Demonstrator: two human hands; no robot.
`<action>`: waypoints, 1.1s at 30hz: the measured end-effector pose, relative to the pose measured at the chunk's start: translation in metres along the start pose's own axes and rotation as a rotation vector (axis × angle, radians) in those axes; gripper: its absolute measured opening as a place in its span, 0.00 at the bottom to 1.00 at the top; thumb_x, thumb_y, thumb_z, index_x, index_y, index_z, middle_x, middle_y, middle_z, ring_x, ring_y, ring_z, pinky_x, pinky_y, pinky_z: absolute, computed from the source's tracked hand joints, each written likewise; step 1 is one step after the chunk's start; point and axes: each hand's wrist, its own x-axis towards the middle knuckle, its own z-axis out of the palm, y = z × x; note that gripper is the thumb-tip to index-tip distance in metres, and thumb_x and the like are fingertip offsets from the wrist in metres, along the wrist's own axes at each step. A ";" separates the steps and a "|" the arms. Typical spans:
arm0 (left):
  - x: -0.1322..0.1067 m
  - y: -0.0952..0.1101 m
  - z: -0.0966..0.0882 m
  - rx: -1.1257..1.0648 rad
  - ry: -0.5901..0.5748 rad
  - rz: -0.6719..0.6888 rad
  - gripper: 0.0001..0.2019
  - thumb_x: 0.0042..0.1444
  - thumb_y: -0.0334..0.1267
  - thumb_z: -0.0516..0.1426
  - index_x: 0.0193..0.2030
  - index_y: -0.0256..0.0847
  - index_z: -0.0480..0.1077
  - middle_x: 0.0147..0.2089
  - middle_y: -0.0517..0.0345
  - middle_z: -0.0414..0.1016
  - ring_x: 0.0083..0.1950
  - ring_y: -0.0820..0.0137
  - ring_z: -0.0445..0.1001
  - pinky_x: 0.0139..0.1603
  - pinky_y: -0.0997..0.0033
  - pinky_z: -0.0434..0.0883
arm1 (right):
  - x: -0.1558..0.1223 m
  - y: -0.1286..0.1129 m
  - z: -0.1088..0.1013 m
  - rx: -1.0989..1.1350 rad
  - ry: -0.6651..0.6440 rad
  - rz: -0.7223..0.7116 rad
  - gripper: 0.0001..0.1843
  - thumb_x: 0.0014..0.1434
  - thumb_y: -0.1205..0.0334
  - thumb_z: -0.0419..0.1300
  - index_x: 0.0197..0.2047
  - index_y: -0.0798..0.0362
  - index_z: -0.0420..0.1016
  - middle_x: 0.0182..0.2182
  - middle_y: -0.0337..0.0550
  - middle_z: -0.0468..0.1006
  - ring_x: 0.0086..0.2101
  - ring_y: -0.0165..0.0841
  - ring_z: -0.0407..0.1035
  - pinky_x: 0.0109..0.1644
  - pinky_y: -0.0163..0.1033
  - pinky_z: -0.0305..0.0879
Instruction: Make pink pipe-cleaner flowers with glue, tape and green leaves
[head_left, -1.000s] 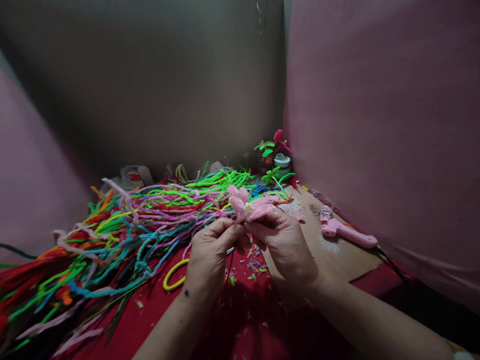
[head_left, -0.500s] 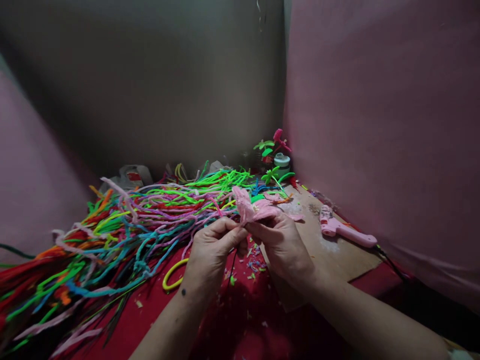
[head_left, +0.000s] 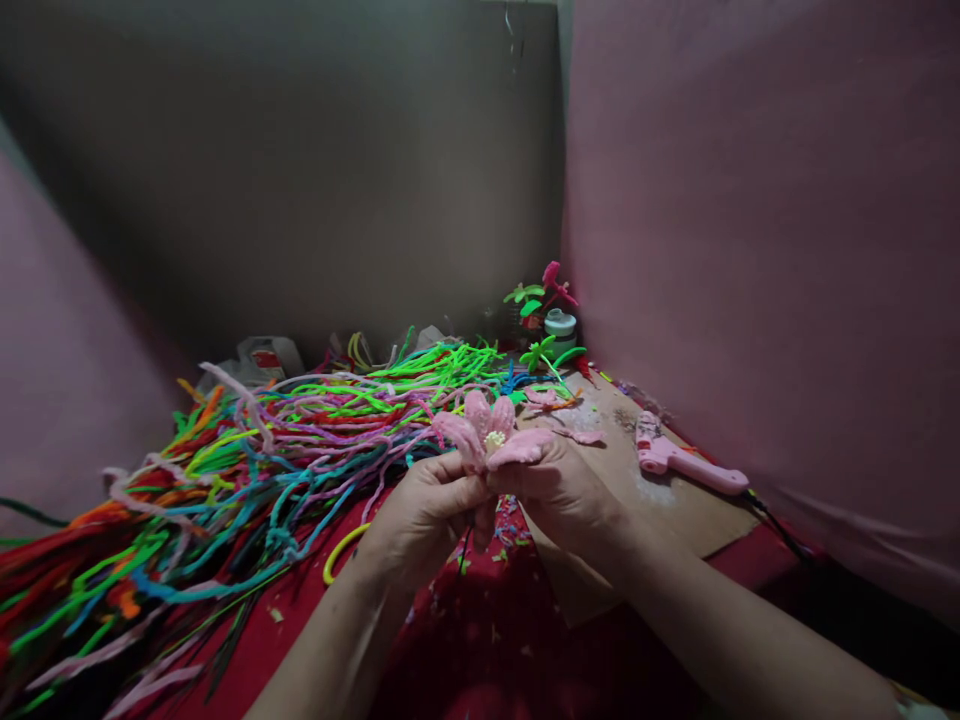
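Note:
Both hands meet at the middle of the view around a pink pipe-cleaner flower (head_left: 484, 432) with a pale yellow centre. My left hand (head_left: 426, 508) pinches the flower's base from the left, fingers closed. My right hand (head_left: 559, 485) grips the same base from the right, with a pink petal lying over its fingers. The flower faces up toward the camera, its petals spread above the fingertips.
A big heap of coloured pipe cleaners (head_left: 225, 470) covers the red cloth (head_left: 480, 640) on the left. A pink glue gun (head_left: 686, 462) lies on a cardboard sheet (head_left: 675, 510) at right. A yellow loop (head_left: 341, 550) lies near my left wrist. Small green-and-pink flowers and a jar (head_left: 559, 325) stand in the corner.
The flower has turned in my fingers: its petals now open upward and the yellow centre shows. Both hands have drawn closer together and slightly toward me.

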 end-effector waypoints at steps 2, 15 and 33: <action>0.000 -0.002 -0.001 -0.010 -0.011 -0.021 0.17 0.39 0.45 0.67 0.22 0.33 0.69 0.15 0.61 0.65 0.16 0.77 0.62 0.17 0.77 0.61 | -0.001 -0.001 0.001 0.007 0.019 0.005 0.15 0.55 0.54 0.59 0.20 0.51 0.76 0.14 0.37 0.71 0.18 0.31 0.65 0.27 0.40 0.62; -0.008 -0.003 0.014 0.826 0.251 0.421 0.08 0.57 0.38 0.52 0.32 0.38 0.67 0.27 0.60 0.67 0.28 0.75 0.63 0.30 0.76 0.63 | 0.004 0.011 0.004 0.141 0.404 -0.196 0.03 0.47 0.67 0.66 0.26 0.51 0.77 0.23 0.34 0.73 0.26 0.26 0.64 0.33 0.35 0.61; -0.012 0.000 0.016 0.609 0.171 0.272 0.11 0.54 0.42 0.55 0.27 0.38 0.69 0.21 0.64 0.54 0.24 0.77 0.50 0.24 0.77 0.53 | 0.002 -0.005 -0.006 0.239 0.161 -0.053 0.07 0.41 0.72 0.68 0.23 0.51 0.77 0.23 0.33 0.68 0.27 0.25 0.60 0.33 0.33 0.58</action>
